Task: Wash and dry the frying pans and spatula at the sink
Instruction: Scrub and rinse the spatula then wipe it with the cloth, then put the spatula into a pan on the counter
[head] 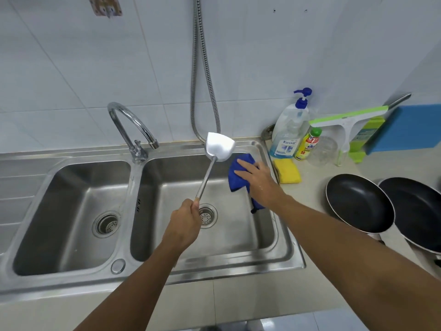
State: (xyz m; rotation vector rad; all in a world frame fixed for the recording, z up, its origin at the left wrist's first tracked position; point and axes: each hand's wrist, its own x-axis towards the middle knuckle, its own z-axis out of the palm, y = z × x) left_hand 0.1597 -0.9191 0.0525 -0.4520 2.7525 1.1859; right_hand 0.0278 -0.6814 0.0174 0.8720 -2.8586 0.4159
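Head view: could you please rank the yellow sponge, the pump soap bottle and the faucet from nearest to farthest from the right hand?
From the right hand, which holds the blue cloth:
1. Yellow sponge, to its right on the counter.
2. Pump soap bottle, behind the sponge by the wall.
3. Faucet, far left, at the sink back.

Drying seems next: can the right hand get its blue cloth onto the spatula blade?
Probably yes. The right hand holds the blue cloth just beside the spatula blade, which the left hand holds raised over the basin; nothing shows between them.
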